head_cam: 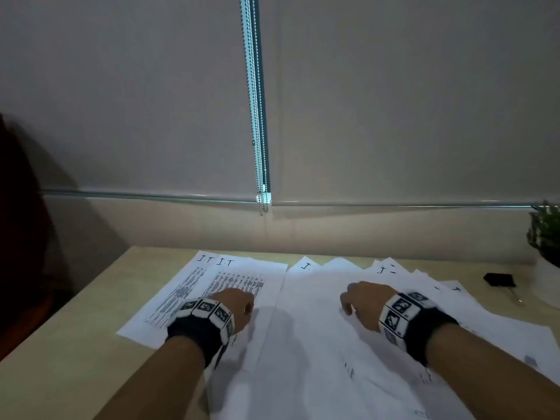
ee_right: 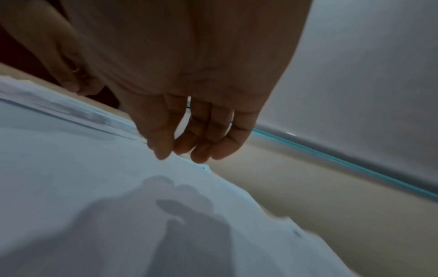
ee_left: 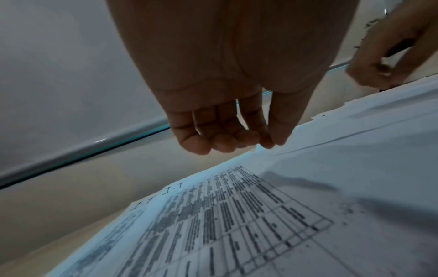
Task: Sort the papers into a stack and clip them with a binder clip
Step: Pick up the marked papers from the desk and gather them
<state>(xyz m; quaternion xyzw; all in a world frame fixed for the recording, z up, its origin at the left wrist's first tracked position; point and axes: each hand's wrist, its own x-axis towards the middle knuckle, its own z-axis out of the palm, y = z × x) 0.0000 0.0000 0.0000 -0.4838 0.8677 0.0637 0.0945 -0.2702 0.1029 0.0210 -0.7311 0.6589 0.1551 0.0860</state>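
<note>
White printed paper sheets (head_cam: 303,344) are spread over the light wooden desk (head_cam: 60,359); a black binder clip (head_cam: 499,279) sits near its far right edge, a green potted plant (head_cam: 545,231) behind it.

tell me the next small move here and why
Probably lower both hands onto the sheets and sweep them together. The left hand and right hand hover, fingers loose, holding nothing, while the papers lie fanned across the desk. The binder clip lies untouched at the far right, so stacking comes first.
</note>
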